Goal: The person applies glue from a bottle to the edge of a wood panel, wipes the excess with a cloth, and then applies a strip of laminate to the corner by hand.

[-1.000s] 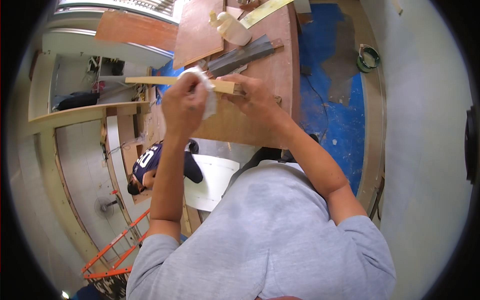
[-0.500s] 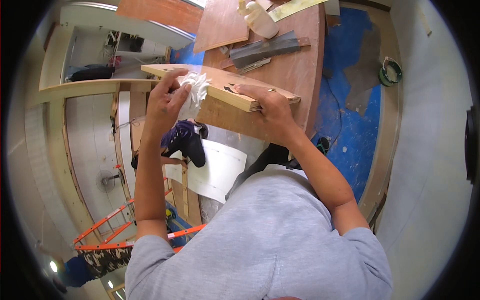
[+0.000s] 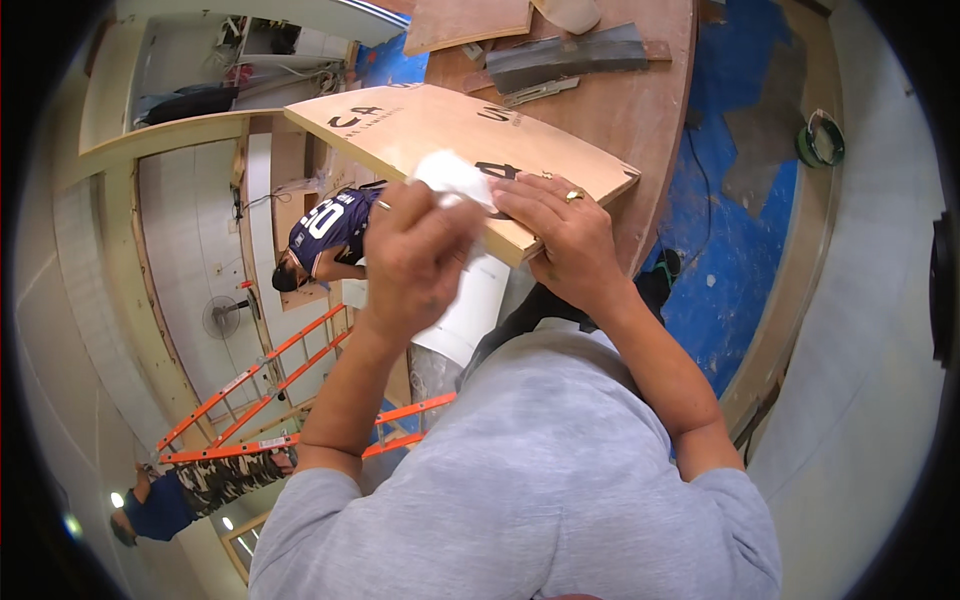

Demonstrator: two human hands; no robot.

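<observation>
A pale plywood panel (image 3: 430, 122) with dark printing lies tilted in front of me, its far part over the brown worktable (image 3: 655, 125). My right hand (image 3: 575, 240) grips its near right corner, fingers on the top face and a ring on one finger. Closed round a crumpled white cloth (image 3: 450, 172), my left hand (image 3: 420, 262) is at the panel's near edge, close to the right fingers. The left hand is slightly blurred, and the cloth's lower part is hidden behind it.
A dark grey strip (image 3: 565, 58) and a metal scraper-like piece (image 3: 540, 92) lie on the table. An orange ladder (image 3: 262, 375) stands lower left, near a person in a dark jersey (image 3: 335, 230) and another in camouflage trousers (image 3: 225, 485). A green bucket (image 3: 820, 142) sits far right.
My left hand has moved right with the cloth along the panel's near edge. The panel has tipped so more of its printed face shows. The person in the jersey has come into view.
</observation>
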